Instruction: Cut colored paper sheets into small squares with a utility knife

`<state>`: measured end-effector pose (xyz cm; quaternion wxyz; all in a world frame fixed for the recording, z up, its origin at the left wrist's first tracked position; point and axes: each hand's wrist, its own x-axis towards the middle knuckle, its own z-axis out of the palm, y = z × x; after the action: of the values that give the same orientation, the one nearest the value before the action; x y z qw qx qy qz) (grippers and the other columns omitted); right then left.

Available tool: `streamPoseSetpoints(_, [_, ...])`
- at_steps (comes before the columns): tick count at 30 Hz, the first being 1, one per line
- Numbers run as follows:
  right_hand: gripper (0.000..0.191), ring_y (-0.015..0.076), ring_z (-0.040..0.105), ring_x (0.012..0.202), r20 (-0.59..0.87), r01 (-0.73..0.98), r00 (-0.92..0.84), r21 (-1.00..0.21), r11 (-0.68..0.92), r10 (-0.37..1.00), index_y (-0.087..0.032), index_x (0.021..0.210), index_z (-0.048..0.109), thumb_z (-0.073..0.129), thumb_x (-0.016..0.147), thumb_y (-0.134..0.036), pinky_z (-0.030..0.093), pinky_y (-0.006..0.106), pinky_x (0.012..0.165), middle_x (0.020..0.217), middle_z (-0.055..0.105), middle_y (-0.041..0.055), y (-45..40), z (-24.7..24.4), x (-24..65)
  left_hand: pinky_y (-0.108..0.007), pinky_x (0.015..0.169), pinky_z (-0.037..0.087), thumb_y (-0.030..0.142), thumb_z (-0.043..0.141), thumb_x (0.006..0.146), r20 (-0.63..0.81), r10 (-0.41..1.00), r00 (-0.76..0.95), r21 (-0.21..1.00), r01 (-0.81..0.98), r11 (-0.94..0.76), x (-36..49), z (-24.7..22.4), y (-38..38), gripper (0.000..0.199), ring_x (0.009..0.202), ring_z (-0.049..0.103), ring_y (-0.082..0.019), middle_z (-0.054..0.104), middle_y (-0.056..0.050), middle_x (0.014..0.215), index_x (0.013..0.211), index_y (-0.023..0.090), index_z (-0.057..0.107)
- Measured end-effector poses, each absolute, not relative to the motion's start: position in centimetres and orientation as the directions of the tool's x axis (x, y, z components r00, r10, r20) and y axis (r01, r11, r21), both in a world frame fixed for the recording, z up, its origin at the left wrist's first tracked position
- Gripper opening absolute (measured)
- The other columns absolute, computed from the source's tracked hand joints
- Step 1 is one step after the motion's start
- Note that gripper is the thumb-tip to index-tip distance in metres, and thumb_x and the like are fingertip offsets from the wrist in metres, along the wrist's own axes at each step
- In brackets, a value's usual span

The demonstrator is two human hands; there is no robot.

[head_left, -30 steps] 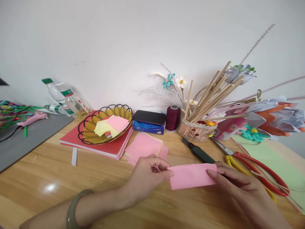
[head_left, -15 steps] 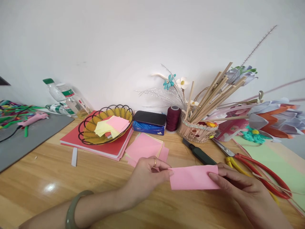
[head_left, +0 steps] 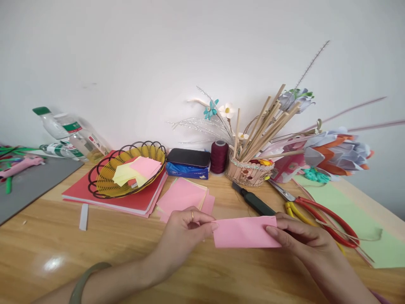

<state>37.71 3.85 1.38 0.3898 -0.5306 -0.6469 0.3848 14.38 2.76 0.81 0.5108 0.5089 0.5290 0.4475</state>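
A pink piece of paper (head_left: 243, 232), a wide rectangle with what looks like a fold along its top edge, is held up above the table between both hands. My left hand (head_left: 186, 232), with a ring and a bangle, pinches its left end between thumb and fingers. At the right end my right hand (head_left: 303, 242) grips it, thumb in front and fingers behind. Just beyond my left hand lies a stack of pink and pale yellow paper squares (head_left: 182, 196). A dark green tool (head_left: 256, 203) lies behind the held paper.
A yellow woven basket (head_left: 104, 179) with paper pieces rests on red paper (head_left: 76, 190). Along the wall are a phone (head_left: 189, 157), a maroon thread spool (head_left: 219, 157) and a holder (head_left: 249, 173) of sticks. To the right lie red-handled scissors (head_left: 332, 207) and green paper (head_left: 357, 223).
The view has turned slightly to the right, so everything sits further left in it. Both hands keep their hold on the pink paper, with little other change.
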Motion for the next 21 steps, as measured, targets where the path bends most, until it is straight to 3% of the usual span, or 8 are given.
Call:
streamPoseSetpoints(8, [0.019, 0.0142, 0.057, 0.060, 0.186, 0.368, -0.225, -0.893, 0.260, 0.956, -0.027, 0.065, 0.070, 0.065, 0.075, -0.043, 0.048, 0.022, 0.054, 0.063, 0.061, -0.0001, 4.0, 1.3, 38.1, -0.022, 0.053, 0.040, 0.029, 0.072, 0.068, 0.015, 0.998, 0.061, 0.996, 0.090, -0.021, 14.3, 0.7, 2.5, 0.011, 0.055, 0.051, -0.011, 0.058, -0.001, 0.058, 0.069, 0.019, 0.076])
streamPoseSetpoints(11, [0.021, 0.0125, 0.054, 0.058, 0.258, 0.365, -0.266, -0.865, 0.345, 0.929, -0.025, 0.065, 0.067, 0.061, 0.080, -0.038, 0.046, 0.021, 0.052, 0.062, 0.058, -0.0006, 4.1, 1.2, 38.1, -0.023, 0.055, 0.044, 0.026, 0.071, 0.074, 0.149, 0.984, 0.097, 0.976, 0.143, -0.162, 14.0, 0.8, 2.6, 0.010, 0.058, 0.054, -0.013, 0.062, -0.003, 0.059, 0.071, 0.018, 0.075])
streamPoseSetpoints(13, [0.019, 0.0122, 0.054, 0.059, 0.307, 0.366, -0.324, -0.832, 0.418, 0.895, -0.025, 0.067, 0.066, 0.059, 0.082, -0.033, 0.045, 0.021, 0.051, 0.064, 0.057, -0.0006, 4.3, 1.2, 38.4, -0.025, 0.060, 0.046, 0.023, 0.067, 0.080, 0.323, 0.932, 0.163, 0.910, 0.218, -0.354, 13.6, 0.9, 3.0, 0.011, 0.062, 0.056, -0.014, 0.065, -0.003, 0.060, 0.073, 0.017, 0.074])
streamPoseSetpoints(15, [0.014, 0.0131, 0.056, 0.064, 0.344, 0.362, -0.387, -0.797, 0.484, 0.856, -0.026, 0.072, 0.068, 0.059, 0.083, -0.029, 0.045, 0.023, 0.055, 0.069, 0.059, 0.0001, 4.5, 1.2, 39.0, -0.026, 0.064, 0.048, 0.019, 0.061, 0.086, 0.543, 0.789, 0.287, 0.731, 0.301, -0.612, 12.9, 0.9, 3.5, 0.012, 0.067, 0.058, -0.015, 0.069, -0.004, 0.066, 0.081, 0.017, 0.072])
streamPoseSetpoints(17, [0.013, 0.0140, 0.056, 0.071, 0.410, 0.402, -0.468, -0.690, 0.602, 0.783, -0.026, 0.082, 0.069, 0.056, 0.084, -0.022, 0.045, 0.026, 0.061, 0.077, 0.062, 0.0019, 4.8, 1.0, 39.7, -0.026, 0.065, 0.048, 0.015, 0.056, 0.089, 0.688, 0.564, 0.458, 0.431, 0.368, -0.824, 12.1, 0.8, 4.1, 0.014, 0.070, 0.059, -0.014, 0.072, -0.005, 0.077, 0.092, 0.018, 0.069])
streamPoseSetpoints(19, [0.020, 0.0150, 0.055, 0.077, 0.481, 0.454, -0.624, -0.417, 0.787, 0.615, -0.022, 0.096, 0.067, 0.049, 0.088, -0.015, 0.044, 0.028, 0.065, 0.084, 0.064, 0.0048, 5.1, 0.7, 40.3, -0.026, 0.065, 0.049, 0.011, 0.051, 0.090, 0.678, 0.353, 0.645, 0.130, 0.368, -0.921, 11.5, 0.6, 4.4, 0.017, 0.075, 0.061, -0.014, 0.072, -0.005, 0.085, 0.097, 0.017, 0.066])
streamPoseSetpoints(21, [0.026, 0.0167, 0.055, 0.081, 0.459, 0.428, -0.775, -0.121, 0.895, 0.433, -0.017, 0.106, 0.062, 0.041, 0.091, -0.012, 0.043, 0.030, 0.067, 0.088, 0.065, 0.0071, 5.2, 0.4, 40.6, -0.026, 0.065, 0.049, 0.009, 0.044, 0.092, 0.580, 0.213, 0.786, -0.057, 0.300, -0.952, 11.3, 0.4, 4.5, 0.022, 0.077, 0.063, -0.015, 0.072, -0.006, 0.087, 0.095, 0.013, 0.065])
